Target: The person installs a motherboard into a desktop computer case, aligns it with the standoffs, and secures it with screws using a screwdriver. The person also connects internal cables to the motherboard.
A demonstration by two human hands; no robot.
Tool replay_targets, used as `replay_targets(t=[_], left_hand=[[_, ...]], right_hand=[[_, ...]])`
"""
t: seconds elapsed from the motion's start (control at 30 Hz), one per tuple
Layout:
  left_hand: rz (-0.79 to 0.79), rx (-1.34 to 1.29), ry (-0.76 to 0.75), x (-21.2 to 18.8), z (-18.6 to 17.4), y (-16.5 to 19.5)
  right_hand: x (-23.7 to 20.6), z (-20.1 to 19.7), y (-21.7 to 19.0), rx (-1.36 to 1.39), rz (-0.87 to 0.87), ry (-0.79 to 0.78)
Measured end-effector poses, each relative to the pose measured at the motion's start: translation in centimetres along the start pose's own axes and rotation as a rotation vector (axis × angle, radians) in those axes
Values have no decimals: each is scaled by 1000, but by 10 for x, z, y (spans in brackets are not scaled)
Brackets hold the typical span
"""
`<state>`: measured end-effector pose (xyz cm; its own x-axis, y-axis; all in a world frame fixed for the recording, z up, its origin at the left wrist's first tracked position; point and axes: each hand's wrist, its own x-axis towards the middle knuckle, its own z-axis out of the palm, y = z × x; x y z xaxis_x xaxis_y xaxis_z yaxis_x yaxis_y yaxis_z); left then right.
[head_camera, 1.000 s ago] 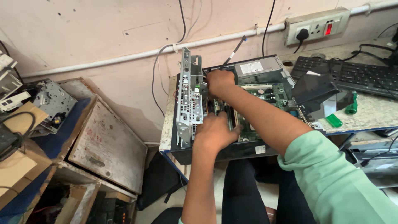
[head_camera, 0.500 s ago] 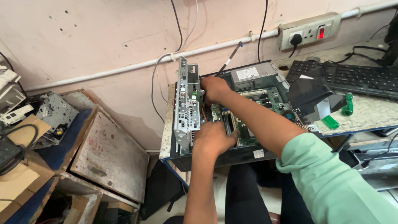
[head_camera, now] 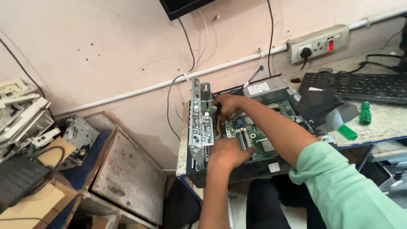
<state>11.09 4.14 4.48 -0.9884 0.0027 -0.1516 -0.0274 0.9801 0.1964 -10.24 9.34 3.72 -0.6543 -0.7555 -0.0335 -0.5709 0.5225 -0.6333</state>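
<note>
Since the earlier frame both hands have hardly moved: the left hand (head_camera: 229,153) presses curled fingers on the green circuit board (head_camera: 254,131) in the open computer case (head_camera: 237,169) on the table's edge, the right hand (head_camera: 227,104), grip hidden, reaches beside the raised metal bracket (head_camera: 200,121), so seating a part seems under way, calling for steady pressure.

A speckled stone worktop (head_camera: 381,123) carries an open computer case (head_camera: 237,169), a black keyboard (head_camera: 360,87) and a green bottle (head_camera: 365,113).

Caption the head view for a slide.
Both hands, left hand and right hand, reach inside an open computer case on a desk.
</note>
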Motion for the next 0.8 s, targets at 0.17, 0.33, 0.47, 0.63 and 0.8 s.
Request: replay_targets(t=[0.17, 0.33, 0.47, 0.63, 0.8], left_hand=[[16, 22, -19, 3, 4, -2], [5, 68, 48, 10, 13, -2], [-38, -33, 117, 10, 19, 1], [-34, -35, 173, 6, 11, 6], [-93, -227, 381, -12, 6, 17]], right_hand=[[-10, -12, -17, -54, 37, -156], [-33, -25, -11, 279, -34, -219], [-47, -33, 4, 550, -85, -137], [-42, -25, 11, 79, 203, -66], [-40, -16, 32, -523, 171, 287]])
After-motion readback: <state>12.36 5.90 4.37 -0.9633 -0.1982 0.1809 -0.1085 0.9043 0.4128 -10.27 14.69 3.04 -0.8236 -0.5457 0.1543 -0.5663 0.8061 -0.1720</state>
